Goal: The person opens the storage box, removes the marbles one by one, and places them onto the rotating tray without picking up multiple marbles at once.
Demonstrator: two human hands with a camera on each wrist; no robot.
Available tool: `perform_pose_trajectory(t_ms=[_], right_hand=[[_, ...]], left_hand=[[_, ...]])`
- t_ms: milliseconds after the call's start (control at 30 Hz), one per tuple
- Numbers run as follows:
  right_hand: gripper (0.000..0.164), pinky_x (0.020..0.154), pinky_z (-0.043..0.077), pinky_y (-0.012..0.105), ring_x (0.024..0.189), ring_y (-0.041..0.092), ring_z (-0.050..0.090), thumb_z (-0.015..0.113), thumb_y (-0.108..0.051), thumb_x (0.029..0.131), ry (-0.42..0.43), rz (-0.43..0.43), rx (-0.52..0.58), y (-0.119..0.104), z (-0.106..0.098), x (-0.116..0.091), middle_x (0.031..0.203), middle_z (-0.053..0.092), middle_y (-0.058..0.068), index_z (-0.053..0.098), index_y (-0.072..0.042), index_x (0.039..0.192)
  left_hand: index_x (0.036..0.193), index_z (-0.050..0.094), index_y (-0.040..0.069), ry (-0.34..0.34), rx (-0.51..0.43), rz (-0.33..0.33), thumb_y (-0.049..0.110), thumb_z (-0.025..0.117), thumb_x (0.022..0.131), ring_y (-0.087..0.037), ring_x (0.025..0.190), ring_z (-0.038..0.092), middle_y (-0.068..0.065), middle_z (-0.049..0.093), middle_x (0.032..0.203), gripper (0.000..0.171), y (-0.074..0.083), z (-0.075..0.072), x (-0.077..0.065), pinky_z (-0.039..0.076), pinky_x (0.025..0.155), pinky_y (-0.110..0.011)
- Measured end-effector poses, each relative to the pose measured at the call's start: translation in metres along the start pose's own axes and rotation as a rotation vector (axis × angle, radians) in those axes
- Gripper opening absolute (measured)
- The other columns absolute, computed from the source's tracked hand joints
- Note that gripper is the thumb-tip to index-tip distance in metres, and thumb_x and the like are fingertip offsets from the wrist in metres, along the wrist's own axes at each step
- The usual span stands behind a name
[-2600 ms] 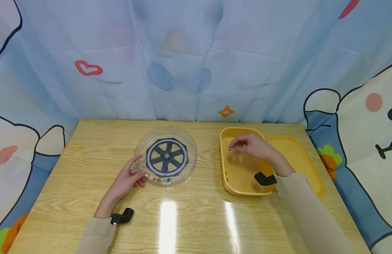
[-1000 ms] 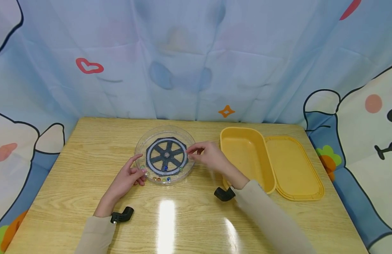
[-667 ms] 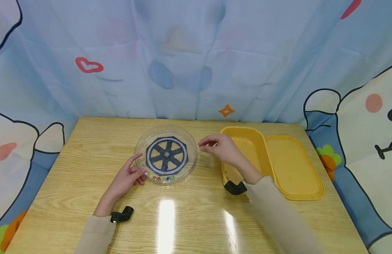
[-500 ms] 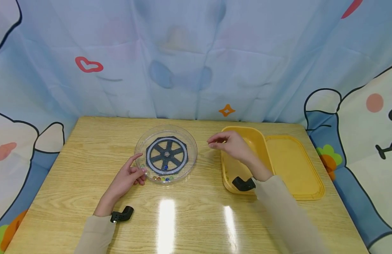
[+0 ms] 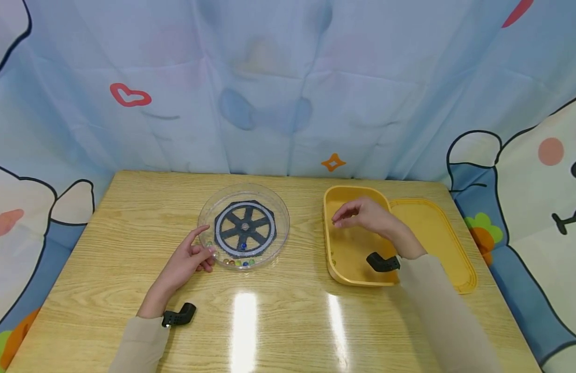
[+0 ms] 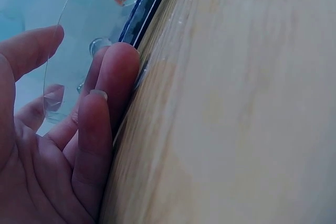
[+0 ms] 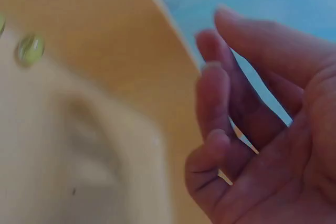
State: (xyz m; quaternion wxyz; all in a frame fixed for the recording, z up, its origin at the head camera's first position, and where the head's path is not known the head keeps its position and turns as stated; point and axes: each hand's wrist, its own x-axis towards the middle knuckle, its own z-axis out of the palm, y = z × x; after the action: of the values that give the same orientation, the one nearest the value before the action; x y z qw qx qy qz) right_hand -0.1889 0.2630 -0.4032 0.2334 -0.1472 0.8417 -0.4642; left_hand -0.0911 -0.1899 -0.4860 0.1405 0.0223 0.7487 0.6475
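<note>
My left hand (image 5: pixel 187 265) holds the near-left rim of a clear round dish (image 5: pixel 282 235), thumb and fingers on either side of it. The dish has a dark wheel-like pattern with spokes (image 5: pixel 258 217). Several glass marbles lie along its near edge, among them a green marble (image 5: pixel 252 262), and a blue marble (image 5: pixel 243 246) sits farther in. Over a yellow box (image 5: pixel 362 282), my right hand (image 5: pixel 369 217) hangs with loosely curved fingers and nothing between them. A yellow-green marble (image 7: pixel 30 50) lies in the box in the right wrist view, with another partly cut off.
The yellow lid (image 5: pixel 423 228) lies flat just right of the box, partly behind the right arm. All stands on a wooden table (image 5: pixel 288 321). A blue printed curtain (image 5: pixel 269 103) hangs along the table's back edge.
My right hand pinched a green marble in the box, carried it left to the dish and let go. It came back right, over the box. The left hand has stayed put.
</note>
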Motion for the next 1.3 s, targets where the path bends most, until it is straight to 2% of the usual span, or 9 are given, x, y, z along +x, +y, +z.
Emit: perform_pose_trajectory(t_ms=[100, 233, 467, 800, 1067, 1300], right_hand=[[0.021, 0.08, 0.051, 0.035, 0.088, 0.027, 0.065, 0.079, -0.013, 0.087, -0.096, 0.02, -0.014, 0.011, -0.002, 0.002, 0.095, 0.073, 0.01, 0.074, 0.003, 0.1], [0.019, 0.079, 0.052, 0.031, 0.086, 0.022, 0.067, 0.078, -0.008, 0.086, -0.218, 0.009, -0.011, 0.023, 0.0, 0.006, 0.093, 0.073, 0.011, 0.073, 0.005, 0.1], [0.02, 0.076, 0.053, 0.027, 0.082, 0.017, 0.067, 0.078, -0.004, 0.085, -0.328, 0.015, -0.015, 0.037, 0.013, 0.013, 0.089, 0.073, 0.009, 0.072, 0.006, 0.101], [0.015, 0.062, 0.044, 0.025, 0.064, 0.012, 0.054, 0.084, -0.007, 0.078, -0.329, -0.004, -0.182, 0.034, 0.023, 0.017, 0.069, 0.061, -0.001, 0.073, -0.001, 0.086], [0.012, 0.061, 0.042, 0.025, 0.063, 0.011, 0.052, 0.084, -0.007, 0.078, -0.311, 0.025, -0.228, 0.029, 0.026, 0.015, 0.066, 0.06, -0.004, 0.073, -0.004, 0.082], [0.012, 0.063, 0.042, 0.027, 0.064, 0.013, 0.052, 0.083, -0.008, 0.08, -0.312, 0.044, -0.224, 0.028, 0.024, 0.013, 0.068, 0.061, -0.002, 0.072, -0.004, 0.082]], left_hand=[[0.157, 0.025, 0.016, 0.001, 0.004, 0.001, 0.016, 0.058, 0.103, -0.025, 0.069, 0.067, -0.018, 0.067, 0.084, 0.063, -0.001, 0.0, 0.0, 0.053, 0.064, -0.03], [0.157, 0.026, 0.015, 0.001, 0.015, 0.002, 0.016, 0.058, 0.103, -0.026, 0.069, 0.067, -0.019, 0.067, 0.085, 0.063, -0.002, 0.0, 0.001, 0.054, 0.064, -0.031], [0.156, 0.026, 0.014, 0.009, 0.038, 0.001, 0.018, 0.06, 0.102, -0.027, 0.069, 0.068, -0.017, 0.067, 0.083, 0.064, -0.004, -0.001, -0.002, 0.055, 0.066, -0.032], [0.156, 0.027, 0.015, 0.01, 0.052, 0.003, 0.022, 0.06, 0.102, -0.027, 0.07, 0.068, -0.017, 0.068, 0.084, 0.064, -0.004, 0.0, -0.002, 0.054, 0.067, -0.031], [0.156, 0.027, 0.016, 0.009, 0.058, -0.001, 0.023, 0.06, 0.102, -0.028, 0.071, 0.068, -0.018, 0.068, 0.085, 0.064, -0.002, 0.0, -0.002, 0.054, 0.068, -0.032], [0.156, 0.028, 0.017, 0.01, 0.057, 0.001, 0.021, 0.06, 0.102, -0.029, 0.071, 0.068, -0.019, 0.067, 0.085, 0.064, 0.001, 0.001, -0.002, 0.054, 0.067, -0.031]])
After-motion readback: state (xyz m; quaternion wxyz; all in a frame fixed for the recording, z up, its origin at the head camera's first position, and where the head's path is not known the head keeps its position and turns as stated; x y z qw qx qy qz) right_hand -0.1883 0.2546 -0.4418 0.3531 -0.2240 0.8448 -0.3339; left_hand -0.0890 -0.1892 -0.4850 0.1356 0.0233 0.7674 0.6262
